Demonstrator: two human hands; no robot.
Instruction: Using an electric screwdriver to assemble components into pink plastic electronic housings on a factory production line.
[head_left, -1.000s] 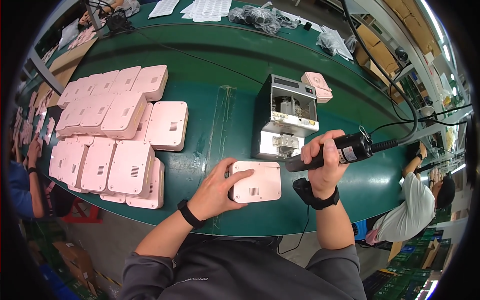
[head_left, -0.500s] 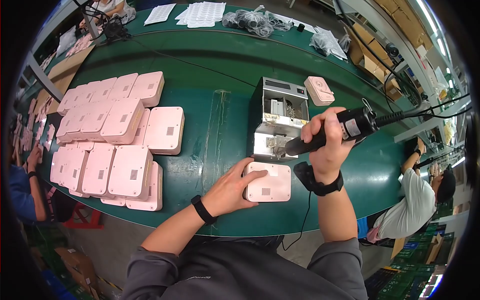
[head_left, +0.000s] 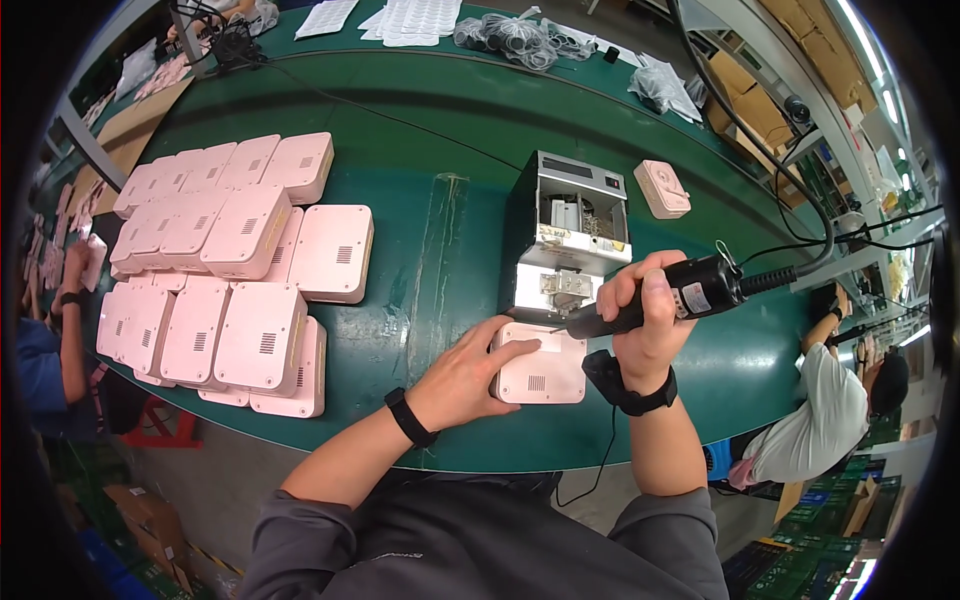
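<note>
My left hand grips the left side of a pink plastic case, its thumb and fingers lying on the case. The case rests on the table with its slotted face up. My right hand is wrapped round a black electric screwdriver. The driver leans down to the left, and its thin bit is at the far edge of the case, beside the screw feeder. Whether the bit touches a screw is too small to tell. The feeder is a black and silver box with an open top.
Stacked pink cases fill the table's left side. Another pink case lies beyond the feeder at the right. Bagged cables and white sheets lie at the back. A cord hangs at the right. Co-workers sit on both sides.
My right hand has brought the screwdriver down and slightly left, from the feeder's front to the far edge of the case. My left hand keeps its hold. The view has shifted slightly.
</note>
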